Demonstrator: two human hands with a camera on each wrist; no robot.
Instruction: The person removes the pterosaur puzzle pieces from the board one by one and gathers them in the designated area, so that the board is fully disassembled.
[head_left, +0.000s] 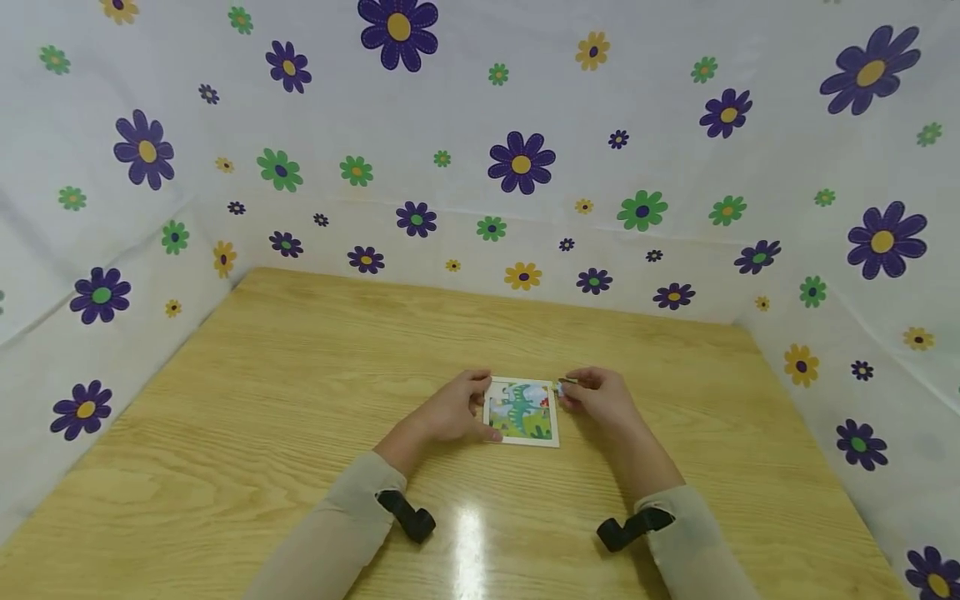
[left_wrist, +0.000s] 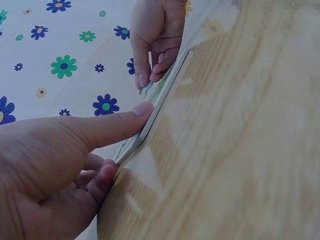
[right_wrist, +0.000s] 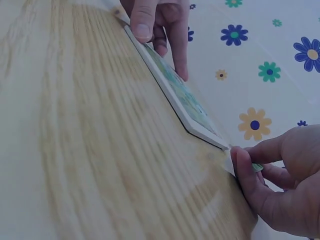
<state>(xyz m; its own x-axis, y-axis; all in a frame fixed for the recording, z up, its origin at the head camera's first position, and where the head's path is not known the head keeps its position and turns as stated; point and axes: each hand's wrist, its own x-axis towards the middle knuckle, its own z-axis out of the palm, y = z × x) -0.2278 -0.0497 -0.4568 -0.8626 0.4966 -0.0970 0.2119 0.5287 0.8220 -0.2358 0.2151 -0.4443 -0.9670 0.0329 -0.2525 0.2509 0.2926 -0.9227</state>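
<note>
A small square picture puzzle in a white frame lies on the wooden table, showing a green dinosaur-like figure. My left hand holds its left side, thumb on the near left corner and fingers at the far left edge. In the left wrist view the thumb presses along the frame's rim. Just off the far right corner, my right hand pinches a small puzzle piece between thumb and fingers. Most of that piece is hidden; a green bit of the puzzle piece shows in the right wrist view.
The wood-grain table spreads around the puzzle. A white cloth printed with flowers hangs behind it and along both sides. Dark straps with small cameras sit on both wrists, over light sleeves.
</note>
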